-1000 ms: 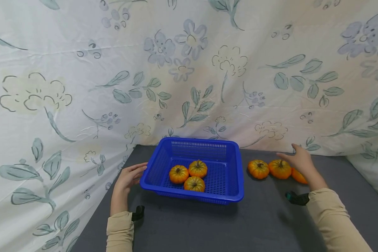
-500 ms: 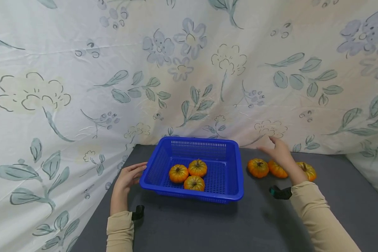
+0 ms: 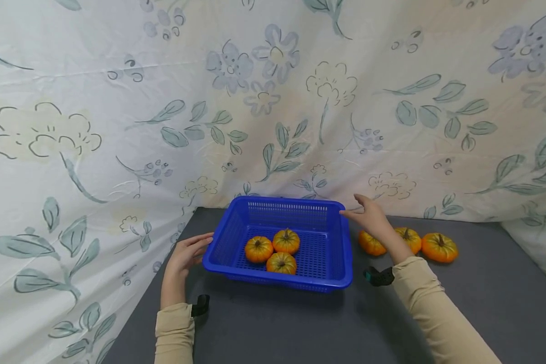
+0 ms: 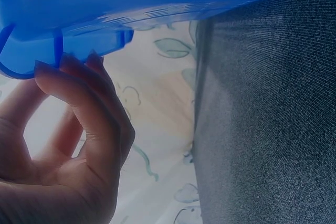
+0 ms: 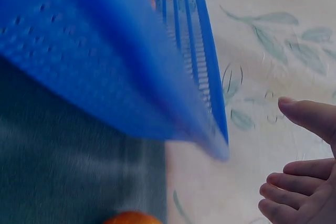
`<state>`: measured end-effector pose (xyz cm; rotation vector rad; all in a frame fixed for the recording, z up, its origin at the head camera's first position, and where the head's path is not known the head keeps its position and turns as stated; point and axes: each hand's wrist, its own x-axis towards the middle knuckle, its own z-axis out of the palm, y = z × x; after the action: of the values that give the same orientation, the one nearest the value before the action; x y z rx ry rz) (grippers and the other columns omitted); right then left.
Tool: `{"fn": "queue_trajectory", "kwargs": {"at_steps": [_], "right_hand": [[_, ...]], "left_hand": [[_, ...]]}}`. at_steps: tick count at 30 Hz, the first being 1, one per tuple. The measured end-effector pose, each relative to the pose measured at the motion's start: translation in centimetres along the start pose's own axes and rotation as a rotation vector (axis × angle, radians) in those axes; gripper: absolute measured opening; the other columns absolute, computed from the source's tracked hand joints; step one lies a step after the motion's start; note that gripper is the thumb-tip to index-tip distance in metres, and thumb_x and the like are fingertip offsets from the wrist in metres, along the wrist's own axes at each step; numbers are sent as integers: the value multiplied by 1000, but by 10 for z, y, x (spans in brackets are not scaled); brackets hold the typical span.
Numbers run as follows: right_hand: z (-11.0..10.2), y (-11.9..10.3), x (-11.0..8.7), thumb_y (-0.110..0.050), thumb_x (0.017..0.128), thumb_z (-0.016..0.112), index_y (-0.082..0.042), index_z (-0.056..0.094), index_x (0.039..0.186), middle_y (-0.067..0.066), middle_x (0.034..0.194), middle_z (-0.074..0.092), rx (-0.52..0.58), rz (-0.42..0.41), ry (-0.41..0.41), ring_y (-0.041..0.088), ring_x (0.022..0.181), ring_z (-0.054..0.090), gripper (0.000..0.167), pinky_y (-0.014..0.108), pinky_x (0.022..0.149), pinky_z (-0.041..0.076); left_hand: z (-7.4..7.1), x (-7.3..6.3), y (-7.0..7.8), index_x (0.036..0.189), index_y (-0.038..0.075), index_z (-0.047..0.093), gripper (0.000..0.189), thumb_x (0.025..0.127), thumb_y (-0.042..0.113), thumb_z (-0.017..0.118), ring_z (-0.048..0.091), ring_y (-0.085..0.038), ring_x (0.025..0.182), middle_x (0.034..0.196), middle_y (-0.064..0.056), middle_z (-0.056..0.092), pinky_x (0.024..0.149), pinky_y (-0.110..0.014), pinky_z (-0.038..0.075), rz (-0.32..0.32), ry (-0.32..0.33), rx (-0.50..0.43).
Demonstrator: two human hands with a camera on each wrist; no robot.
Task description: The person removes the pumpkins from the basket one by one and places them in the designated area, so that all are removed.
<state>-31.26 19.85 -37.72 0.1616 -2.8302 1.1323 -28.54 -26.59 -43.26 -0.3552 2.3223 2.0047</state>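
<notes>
A blue plastic basket (image 3: 277, 283) stands on the dark table, holding three small orange pumpkins (image 3: 259, 249). At its left rim, my left hand (image 3: 187, 255) holds the edge with bent fingers; the left wrist view shows the fingertips (image 4: 46, 72) against the rim's underside. My right hand (image 3: 368, 217) is beside the basket's upper right corner, thumb and fingers spread and nothing between them. In the right wrist view a gap shows between this hand (image 5: 310, 166) and the basket's rim (image 5: 210, 145).
Three more pumpkins lie in a row right of the basket: one partly behind my right hand (image 3: 371, 243), a middle one (image 3: 410, 239) and an outer one (image 3: 439, 247). A floral cloth (image 3: 273, 126) hangs behind the table (image 3: 273, 328).
My right hand has moved left from above the pumpkins to the basket's right side, uncovering the outer pumpkin. My left hand stays at the left rim, and the basket has not moved.
</notes>
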Motion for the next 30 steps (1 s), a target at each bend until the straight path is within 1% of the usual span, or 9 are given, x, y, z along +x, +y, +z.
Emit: {"fn": "queue_trajectory", "kwargs": {"at_steps": [7,12,17,19,24,30], "right_hand": [[13,-23,2,-30,96,62,9,25,150,32,152,30,15,-49,-25,50,139,32,76,61,110,32],[21,-32,6,-30,95,63,9,30,148,31,151,35,17,-87,-29,48,139,35,74,59,111,32],[29,-40,9,-28,95,64,7,32,148,29,150,37,50,-142,-50,46,139,35,71,58,112,31],[33,-42,11,-28,94,65,6,33,148,27,151,38,56,-156,-66,45,140,36,71,58,112,32],[42,-45,13,-29,94,66,2,37,148,24,151,39,29,-189,-116,43,141,36,69,57,112,32],[50,-49,14,-28,92,68,-4,40,148,21,153,39,22,-243,-223,42,140,37,66,58,110,35]], "left_hand": [[1,-1,-1,132,7,62,54,86,33,75,68,-7,84,99,11,71,74,-27,53,2,5,12],[1,-3,0,133,8,61,56,87,36,74,68,-6,86,102,10,71,74,-26,53,8,-4,27],[2,-3,0,134,8,60,56,87,35,73,68,-6,86,102,10,71,75,-27,53,2,0,22],[2,-3,0,134,7,60,56,87,35,73,69,-6,86,102,10,71,75,-27,53,1,2,19],[3,-3,-1,134,7,60,57,87,36,73,68,-6,85,104,8,72,75,-27,54,5,6,25],[4,-2,0,133,7,60,56,87,35,74,69,-6,86,104,9,72,75,-27,54,3,2,19]]}}
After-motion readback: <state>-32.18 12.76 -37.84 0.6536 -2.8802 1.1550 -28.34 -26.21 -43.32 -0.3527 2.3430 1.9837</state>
